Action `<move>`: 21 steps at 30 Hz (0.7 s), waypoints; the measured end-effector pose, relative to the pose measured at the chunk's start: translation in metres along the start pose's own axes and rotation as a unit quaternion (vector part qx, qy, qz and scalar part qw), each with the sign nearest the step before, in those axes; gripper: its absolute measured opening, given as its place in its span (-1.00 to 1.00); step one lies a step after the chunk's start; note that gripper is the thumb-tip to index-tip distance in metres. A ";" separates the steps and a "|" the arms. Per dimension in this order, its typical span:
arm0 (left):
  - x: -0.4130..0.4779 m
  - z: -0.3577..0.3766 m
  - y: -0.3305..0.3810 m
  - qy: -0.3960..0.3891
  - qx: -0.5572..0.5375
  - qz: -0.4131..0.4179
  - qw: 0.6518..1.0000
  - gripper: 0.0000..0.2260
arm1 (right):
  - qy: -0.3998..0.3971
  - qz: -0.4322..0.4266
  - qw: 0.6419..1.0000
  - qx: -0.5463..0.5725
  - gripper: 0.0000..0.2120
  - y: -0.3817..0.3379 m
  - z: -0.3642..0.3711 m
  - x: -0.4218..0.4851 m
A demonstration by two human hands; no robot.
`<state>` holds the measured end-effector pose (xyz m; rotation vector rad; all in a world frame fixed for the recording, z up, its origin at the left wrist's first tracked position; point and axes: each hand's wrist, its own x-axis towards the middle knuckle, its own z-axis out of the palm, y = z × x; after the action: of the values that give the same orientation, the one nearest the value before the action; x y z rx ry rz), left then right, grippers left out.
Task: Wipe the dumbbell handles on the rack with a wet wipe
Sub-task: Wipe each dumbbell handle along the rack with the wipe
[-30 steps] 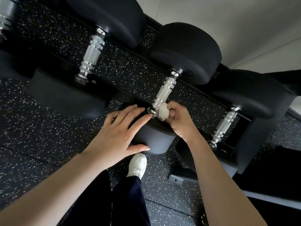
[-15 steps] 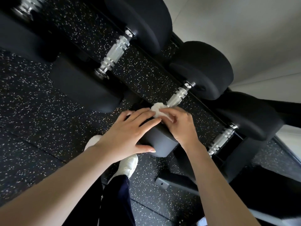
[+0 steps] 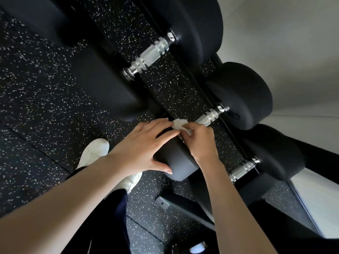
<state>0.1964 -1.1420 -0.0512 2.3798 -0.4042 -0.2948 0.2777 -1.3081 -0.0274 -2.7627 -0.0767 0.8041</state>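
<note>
- The speckled floor [image 3: 36, 92] spread below and to the left of both hands, and a pale wall [image 3: 293, 52] stood beyond them on the right.
- The black rack [image 3: 187, 208] ran diagonally past the hands, its base bar lying under the right forearm.
- The middle dumbbell [image 3: 242, 94] sat on the rack directly under the hands. A second dumbbell [image 3: 192, 33] lay well beyond the left fingertips, and a third dumbbell [image 3: 278, 153] sat to the right of the right wrist.
- Both bare forearms reached in from the bottom edge and converged on the middle dumbbell.
- The left hand [image 3: 143, 149] lay flat on that dumbbell's near head. Its fingers were straight and slightly spread, its thumb stretched along the head's near face, and it gripped nothing.
- The right hand [image 3: 200, 142], just beside the left fingertips, had its fingers curled and pinched the wet wipe.
- A white shoe [image 3: 95, 153] showed just left of the left wrist.
- The handle [image 3: 208, 118] ran bare and knurled from the right knuckles to the far head.
- The wet wipe [image 3: 178, 124], white and crumpled, sat at the handle's near end, between the right fingers and the left fingertips.
</note>
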 end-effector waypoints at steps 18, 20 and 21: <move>0.005 -0.001 -0.005 -0.003 -0.025 -0.026 0.999 -0.13 | 0.082 0.021 0.987 -0.136 -0.78 -0.014 -0.018 0.023; 0.005 -0.001 -0.006 -0.002 -0.025 -0.023 0.999 -0.13 | 0.105 0.025 0.985 -0.133 -0.80 -0.010 -0.027 0.030; 0.005 -0.001 -0.006 0.000 -0.025 -0.021 0.999 -0.13 | 0.113 0.027 0.984 -0.135 -0.79 -0.007 -0.032 0.033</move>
<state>0.2029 -1.1389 -0.0554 2.3421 -0.3434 -0.3206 0.3228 -1.3044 -0.0166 -3.1055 -0.0720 0.5210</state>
